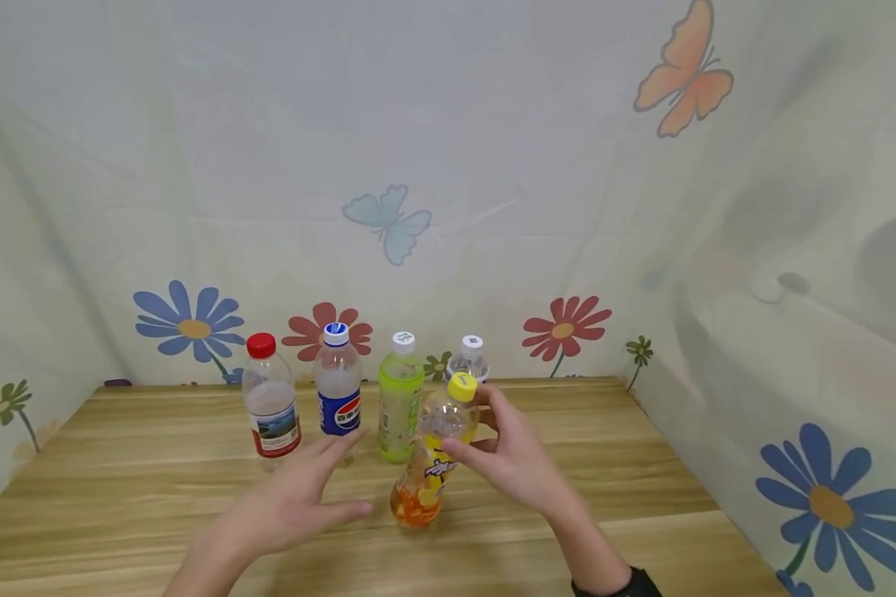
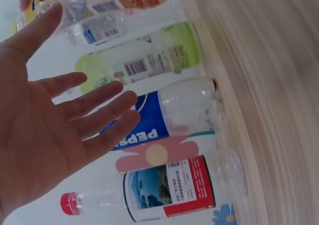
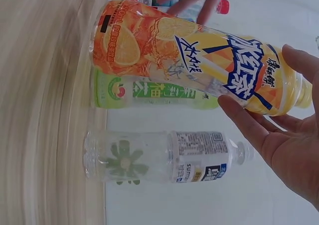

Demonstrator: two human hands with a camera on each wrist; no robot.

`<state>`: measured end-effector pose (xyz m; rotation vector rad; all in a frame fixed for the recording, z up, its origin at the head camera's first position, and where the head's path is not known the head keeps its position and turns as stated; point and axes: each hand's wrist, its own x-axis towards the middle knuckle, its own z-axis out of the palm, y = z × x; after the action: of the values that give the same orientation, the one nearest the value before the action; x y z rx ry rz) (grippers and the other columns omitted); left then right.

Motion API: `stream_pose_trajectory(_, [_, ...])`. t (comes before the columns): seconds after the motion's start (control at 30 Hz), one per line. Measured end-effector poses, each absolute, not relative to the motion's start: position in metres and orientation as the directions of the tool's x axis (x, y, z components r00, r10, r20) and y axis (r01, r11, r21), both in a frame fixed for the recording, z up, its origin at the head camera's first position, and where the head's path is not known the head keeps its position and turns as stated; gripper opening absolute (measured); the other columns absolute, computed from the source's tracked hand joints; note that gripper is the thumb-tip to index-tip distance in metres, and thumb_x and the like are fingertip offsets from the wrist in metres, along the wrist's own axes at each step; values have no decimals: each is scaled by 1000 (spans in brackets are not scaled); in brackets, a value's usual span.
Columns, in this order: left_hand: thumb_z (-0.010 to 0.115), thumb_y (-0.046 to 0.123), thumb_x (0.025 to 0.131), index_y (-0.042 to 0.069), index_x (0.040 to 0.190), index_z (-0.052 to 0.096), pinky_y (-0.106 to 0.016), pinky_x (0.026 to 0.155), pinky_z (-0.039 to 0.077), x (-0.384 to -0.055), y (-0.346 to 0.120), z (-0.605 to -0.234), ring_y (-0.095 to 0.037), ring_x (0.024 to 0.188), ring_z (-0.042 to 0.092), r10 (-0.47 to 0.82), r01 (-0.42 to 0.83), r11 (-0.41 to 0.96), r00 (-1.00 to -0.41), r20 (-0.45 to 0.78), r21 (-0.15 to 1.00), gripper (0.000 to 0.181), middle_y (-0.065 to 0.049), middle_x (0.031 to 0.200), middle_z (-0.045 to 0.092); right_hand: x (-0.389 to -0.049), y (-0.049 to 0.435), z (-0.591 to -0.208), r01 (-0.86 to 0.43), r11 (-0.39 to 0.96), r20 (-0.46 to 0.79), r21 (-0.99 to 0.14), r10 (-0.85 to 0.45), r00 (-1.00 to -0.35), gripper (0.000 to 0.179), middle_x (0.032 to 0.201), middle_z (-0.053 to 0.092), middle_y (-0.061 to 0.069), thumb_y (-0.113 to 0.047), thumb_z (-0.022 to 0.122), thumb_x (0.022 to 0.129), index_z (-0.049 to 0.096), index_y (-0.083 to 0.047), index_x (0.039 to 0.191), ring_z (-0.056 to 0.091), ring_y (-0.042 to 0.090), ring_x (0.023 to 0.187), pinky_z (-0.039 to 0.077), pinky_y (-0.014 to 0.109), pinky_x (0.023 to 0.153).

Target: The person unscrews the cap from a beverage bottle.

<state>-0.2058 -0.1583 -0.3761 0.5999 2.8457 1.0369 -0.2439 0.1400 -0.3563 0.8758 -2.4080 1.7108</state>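
Note:
My right hand (image 1: 518, 456) grips an iced tea bottle (image 1: 436, 468) with a yellow cap and an orange-and-yellow label by its upper part. The bottle leans, its cap toward that hand; whether its base touches the table I cannot tell. To its left, my left hand (image 1: 291, 502) is held with fingers spread and nothing in it, apart from the bottle. Behind the hands stand a red-capped water bottle (image 1: 272, 406), a Pepsi bottle (image 1: 338, 381), a green-labelled bottle (image 1: 399, 406) and a clear white-capped bottle (image 3: 134, 155), partly hidden in the head view.
The wooden table (image 1: 119, 497) runs back to a pale cloth backdrop (image 1: 455, 124) printed with flowers and butterflies. More of this cloth hangs along the left and right sides. A small dark object (image 1: 117, 382) lies at the table's back left corner.

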Motion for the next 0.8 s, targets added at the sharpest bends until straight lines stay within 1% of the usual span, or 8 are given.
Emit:
stream_pose_trajectory(0.13, [77,54,88,19,159,38,-64,105,44,-205,-149,-376,-36,133,51,395,370,676,-912,110,637,88,-14,154,44,-241,135,-357,-489,219,368,-844,-427,-826,65,131,58,6,-20,81,91,48,-19,146,61,29,118,61,37,83])
stream_pose_trajectory(0.2, [77,52,89,19,160,37,-64,107,42,-205,-146,-377,-37,137,47,400,380,670,-909,121,638,87,-13,156,42,-239,132,-357,-500,213,375,-840,-438,-817,66,133,58,5,-20,81,91,48,-22,148,61,28,118,61,36,82])
stream_pose_trajectory(0.27, [78,51,89,22,160,36,-65,107,41,-204,-144,-378,-38,140,43,398,384,667,-908,130,639,87,-11,158,41,-238,129,-358,-511,201,383,-836,-453,-805,65,134,57,4,-20,81,92,48,-22,148,61,28,118,61,35,81])
stream_pose_trajectory(0.33, [78,52,88,27,160,35,-64,107,41,-204,-142,-379,-37,141,43,393,382,665,-910,135,642,87,-8,159,41,-238,126,-359,-518,187,388,-835,-469,-794,65,135,56,4,-20,81,92,48,-20,149,60,28,119,61,36,81])
stream_pose_trajectory(0.47, [77,54,88,32,161,32,-64,106,42,-205,-138,-381,-38,141,43,399,400,657,-904,156,639,89,-8,160,40,-237,123,-360,-521,179,389,-835,-478,-788,64,136,56,4,-20,81,92,49,-16,148,61,28,119,61,37,82])
stream_pose_trajectory(0.63, [77,54,88,28,164,26,-64,108,40,-205,-133,-383,-38,142,41,418,438,637,-888,194,635,94,-12,161,38,-234,120,-359,-528,179,399,-830,-471,-787,64,139,54,2,-20,81,92,49,-21,147,61,28,120,61,36,81])
stream_pose_trajectory(0.7, [77,54,88,27,164,25,-64,108,40,-205,-131,-384,-37,143,41,424,444,617,-883,201,649,96,-11,161,37,-233,119,-360,-521,177,392,-835,-472,-790,63,140,54,1,-21,81,92,49,-24,146,60,28,121,61,36,82])
stream_pose_trajectory(0.8, [78,53,88,26,164,24,-61,109,42,-205,-128,-385,-33,142,43,441,468,585,-869,224,662,96,-6,161,38,-231,118,-360,-506,175,381,-844,-469,-797,62,139,54,2,-21,81,92,49,-23,145,61,27,121,61,36,82])
